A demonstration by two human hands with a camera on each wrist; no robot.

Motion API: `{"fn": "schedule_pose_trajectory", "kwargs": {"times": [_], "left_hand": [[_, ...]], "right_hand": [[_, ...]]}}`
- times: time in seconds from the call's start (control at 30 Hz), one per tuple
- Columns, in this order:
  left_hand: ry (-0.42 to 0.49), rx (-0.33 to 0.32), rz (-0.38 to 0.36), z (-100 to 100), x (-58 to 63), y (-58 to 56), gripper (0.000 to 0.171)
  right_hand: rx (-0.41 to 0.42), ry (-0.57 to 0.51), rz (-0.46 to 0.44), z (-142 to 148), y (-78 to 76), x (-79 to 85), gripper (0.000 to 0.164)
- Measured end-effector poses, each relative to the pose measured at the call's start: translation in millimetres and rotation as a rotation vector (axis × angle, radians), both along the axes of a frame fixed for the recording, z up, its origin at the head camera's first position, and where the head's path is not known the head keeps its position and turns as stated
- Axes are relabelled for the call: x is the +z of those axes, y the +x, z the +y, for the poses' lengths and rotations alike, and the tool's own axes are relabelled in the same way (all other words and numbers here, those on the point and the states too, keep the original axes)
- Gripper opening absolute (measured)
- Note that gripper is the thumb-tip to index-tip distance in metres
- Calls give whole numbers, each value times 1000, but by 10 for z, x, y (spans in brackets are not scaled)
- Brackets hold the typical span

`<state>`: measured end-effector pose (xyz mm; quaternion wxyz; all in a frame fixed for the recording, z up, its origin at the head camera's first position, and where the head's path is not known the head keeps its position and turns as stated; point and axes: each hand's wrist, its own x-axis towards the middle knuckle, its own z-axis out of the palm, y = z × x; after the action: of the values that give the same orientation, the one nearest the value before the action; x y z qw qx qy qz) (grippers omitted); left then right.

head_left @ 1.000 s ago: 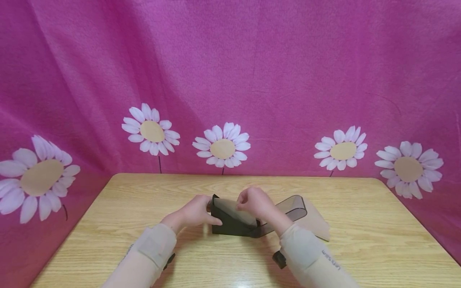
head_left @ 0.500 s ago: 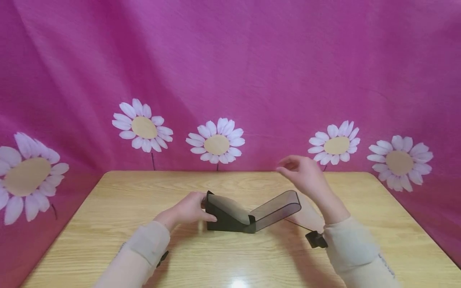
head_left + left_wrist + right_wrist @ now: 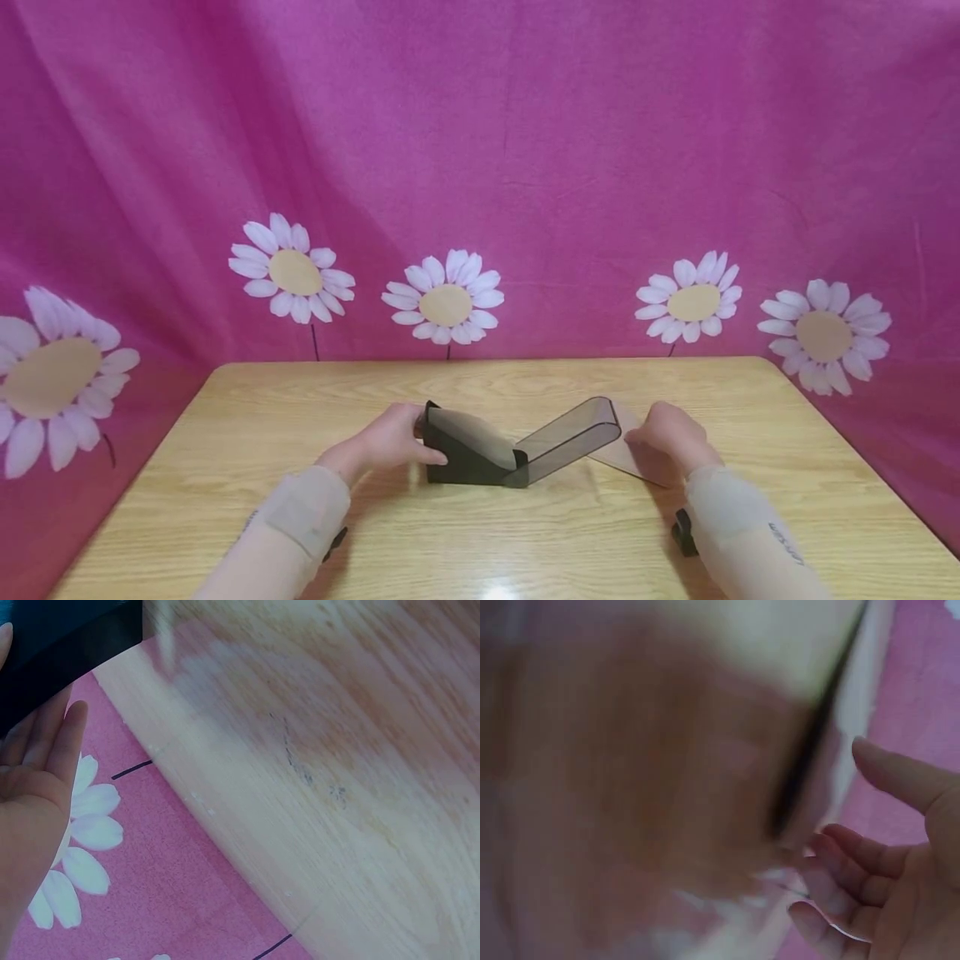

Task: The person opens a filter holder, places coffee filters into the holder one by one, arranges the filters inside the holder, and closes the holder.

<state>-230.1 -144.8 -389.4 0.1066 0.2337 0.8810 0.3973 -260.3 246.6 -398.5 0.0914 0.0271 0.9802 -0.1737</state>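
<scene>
A black box (image 3: pixel 465 458) with a sloped top stands on the table, and a flat tan sheet (image 3: pixel 472 429) shows in its opening. Its smoky see-through lid (image 3: pixel 573 437) is swung open to the right. My left hand (image 3: pixel 386 437) grips the box's left end, thumb on the near side; in the left wrist view the fingers lie under the dark box (image 3: pixel 75 652). Beyond the lid lies a flat tan paper-like piece (image 3: pixel 630 462). Over its right side is my right hand (image 3: pixel 671 437). In the right wrist view the thumb and bent fingers stand apart, with nothing visibly pinched.
Both things rest on a wooden table (image 3: pixel 480 533). A pink curtain (image 3: pixel 570 167) with large white daisies hangs behind and at the sides. Each wrist wears a pale band with a small black camera.
My right hand has left the box's opening, risen to the right, and come down at the tan piece. My left hand keeps its hold on the box.
</scene>
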Motion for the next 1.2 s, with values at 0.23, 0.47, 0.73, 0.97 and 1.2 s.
{"fn": "schedule_pose_trajectory", "kwargs": {"times": [0.23,0.47,0.73,0.97,1.2], "left_hand": [[5,-1,-2,1,-6,4,30],[7,-5,-5,8,-3,11,31],[9,6,-23,5,23,19,31],[13,7,-26,6,29,28,30],[7,11,-25,4,23,23,30]], "right_hand": [[1,-115,25,118,-67,-162,32],[-71,-177,16,143,-48,-126,31],[-109,-248,78,162,-2,-42,17],[-108,-223,112,219,-16,14,20],[-119,-277,106,289,-41,2,28]]}}
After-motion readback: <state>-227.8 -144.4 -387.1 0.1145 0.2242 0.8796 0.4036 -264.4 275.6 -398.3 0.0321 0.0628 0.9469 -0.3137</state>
